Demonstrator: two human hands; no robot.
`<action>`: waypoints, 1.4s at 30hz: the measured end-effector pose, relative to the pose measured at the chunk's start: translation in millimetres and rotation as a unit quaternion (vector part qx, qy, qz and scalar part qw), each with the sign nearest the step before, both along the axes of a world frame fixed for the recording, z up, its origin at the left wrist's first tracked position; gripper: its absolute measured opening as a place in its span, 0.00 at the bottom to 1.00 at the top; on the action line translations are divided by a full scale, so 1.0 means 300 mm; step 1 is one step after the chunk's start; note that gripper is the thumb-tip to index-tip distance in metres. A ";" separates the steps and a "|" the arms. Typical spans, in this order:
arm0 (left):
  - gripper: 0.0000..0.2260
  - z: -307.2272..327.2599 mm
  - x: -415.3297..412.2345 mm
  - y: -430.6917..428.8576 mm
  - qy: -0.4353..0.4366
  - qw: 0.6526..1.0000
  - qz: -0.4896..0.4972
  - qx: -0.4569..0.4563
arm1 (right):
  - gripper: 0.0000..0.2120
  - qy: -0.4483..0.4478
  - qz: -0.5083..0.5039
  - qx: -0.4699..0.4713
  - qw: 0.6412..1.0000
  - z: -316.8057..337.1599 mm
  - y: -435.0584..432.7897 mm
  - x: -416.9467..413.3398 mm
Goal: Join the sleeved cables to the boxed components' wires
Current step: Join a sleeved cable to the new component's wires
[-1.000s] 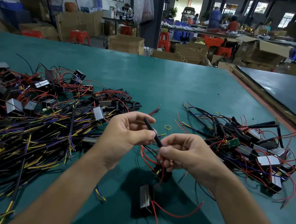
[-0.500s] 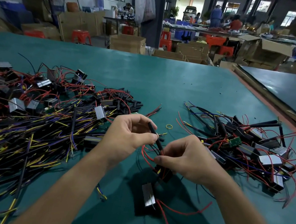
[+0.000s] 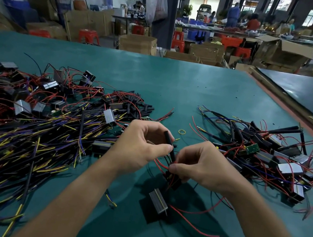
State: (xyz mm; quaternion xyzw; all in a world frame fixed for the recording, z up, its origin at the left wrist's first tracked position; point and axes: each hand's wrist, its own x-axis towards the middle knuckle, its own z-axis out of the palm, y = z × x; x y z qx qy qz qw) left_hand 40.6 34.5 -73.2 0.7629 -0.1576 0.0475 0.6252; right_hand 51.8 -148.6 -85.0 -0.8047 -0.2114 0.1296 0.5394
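Joining step, head view. The black sleeved cable (image 3: pixel 168 143) stood tilted above the middle of the green table (image 3: pixel 177 84). Its upper part was pinched between thumb and curled fingers of the left hand (image 3: pixel 139 146). Its lower end met the red wires (image 3: pixel 157 162), which the right hand (image 3: pixel 205 165) pinched at its fingertips (image 3: pixel 172 167). The hands were close together, almost touching at the joint. A small dark part (image 3: pixel 173 179) hung just under the right hand; what it was could not be told. One boxed component (image 3: pixel 158 200) lay on the table below, near the wrists, with a red lead trailing from it.

The joint itself was hidden by the fingers. Judged from the grips, the step called for holding the sleeve steady while the wire ends were fed straight in line with it. The pinch probably belonged close to the tips so the thin wires would not buckle.

An unsorted heap (image 3: pixel 27 128) of yellow and purple cables and boxes lay to the left, with loose black sleeves (image 3: pixel 135 104) behind it. A smaller tangle (image 3: pixel 268 156) lay to the right and a yellow rubber band (image 3: pixel 182 131) between them.
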 end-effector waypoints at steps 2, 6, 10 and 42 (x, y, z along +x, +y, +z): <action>0.05 -0.003 0.001 0.003 -0.003 1.000 0.005 0.008 | 0.08 0.001 0.010 -0.002 1.000 0.002 -0.010 0.001; 0.05 -0.010 0.000 -0.004 0.004 1.000 -0.010 0.020 | 0.04 0.010 0.061 -0.058 0.996 0.017 -0.042 -0.003; 0.06 -0.011 -0.001 -0.007 0.003 0.998 -0.034 0.044 | 0.10 0.023 0.077 -0.096 0.992 0.016 -0.063 0.002; 0.20 -0.032 -0.023 -0.046 -0.041 0.992 -0.001 0.116 | 0.06 -0.037 -0.009 0.055 0.998 0.030 -0.064 0.004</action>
